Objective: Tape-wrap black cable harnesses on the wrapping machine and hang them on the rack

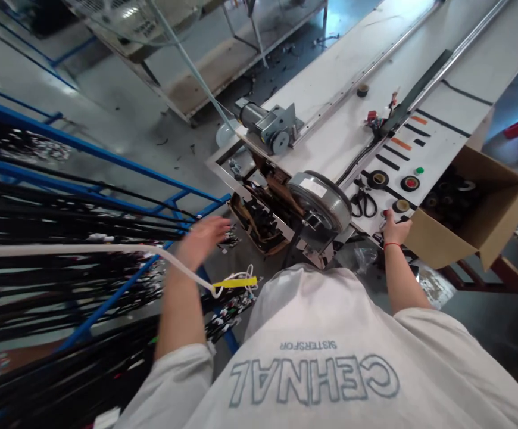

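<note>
My right hand [396, 231] is at the near edge of the white workbench, thumb out against a red button [384, 213]. Its other fingers bend off to the side, apart from the thumb, with no object in them. Beside it lie a roll of tape [402, 205] and black-handled scissors [364, 202]. Slightly blurred, my left hand [205, 238] hangs in the air by the blue rack, fingers stretched out and nothing seen in them. A white cord [176, 262] with a yellow tag [236, 282] crosses in front of the left forearm.
The workbench [330, 143] carries a motor [263, 122], a large grey wheel [321, 199] and a rail. An open cardboard box [446, 238] with dark rolls stands right. Black cable bundles [62, 214] fill the blue rack [93, 149] at left. A bin [259, 229] sits below the bench end.
</note>
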`<state>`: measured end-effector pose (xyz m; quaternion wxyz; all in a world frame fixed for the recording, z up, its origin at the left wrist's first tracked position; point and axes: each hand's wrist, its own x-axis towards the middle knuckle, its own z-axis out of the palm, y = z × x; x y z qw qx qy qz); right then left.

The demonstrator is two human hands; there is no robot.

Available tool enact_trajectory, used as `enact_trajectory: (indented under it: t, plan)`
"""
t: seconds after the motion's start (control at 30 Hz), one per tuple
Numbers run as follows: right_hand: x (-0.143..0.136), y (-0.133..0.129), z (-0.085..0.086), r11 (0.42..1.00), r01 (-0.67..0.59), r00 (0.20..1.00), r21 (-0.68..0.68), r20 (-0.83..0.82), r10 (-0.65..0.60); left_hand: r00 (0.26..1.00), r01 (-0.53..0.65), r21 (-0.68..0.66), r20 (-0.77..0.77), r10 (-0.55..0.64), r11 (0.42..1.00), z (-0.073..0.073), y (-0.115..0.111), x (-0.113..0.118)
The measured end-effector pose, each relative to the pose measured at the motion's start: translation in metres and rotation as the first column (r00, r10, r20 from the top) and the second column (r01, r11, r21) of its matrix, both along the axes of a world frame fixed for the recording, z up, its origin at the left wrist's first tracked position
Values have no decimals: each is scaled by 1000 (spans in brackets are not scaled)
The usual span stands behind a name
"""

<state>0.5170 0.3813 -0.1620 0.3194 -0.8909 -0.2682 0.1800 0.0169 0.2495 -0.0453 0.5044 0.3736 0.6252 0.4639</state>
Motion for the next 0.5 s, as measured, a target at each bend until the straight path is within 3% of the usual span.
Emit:
enact_trajectory:
  t: [0.07,0.17,0.27,0.37,0.5]
  plan:
    - [2,1,-4,1000,-8,1000,1,4,8,986,157,-98,73,-151,983,-29,4,29]
    - [2,0,-7,1000,-15,1000,12,7,15,927,374,-167,104,-361,912,-79,5,86]
    - [-1,-1,-3,1000,-5,1000,5,26,5,875,460,-228,-51,-482,858,-115,-10,112]
    - [-4,-2,4,1000,-9,1000,-26,26,9,843,431,-324,-188,-503,842,-129,-40,103]
    - [-6,-2,9,999,-34,999,-40,0,34,885,237,-300,-325,-333,924,-121,-76,86]
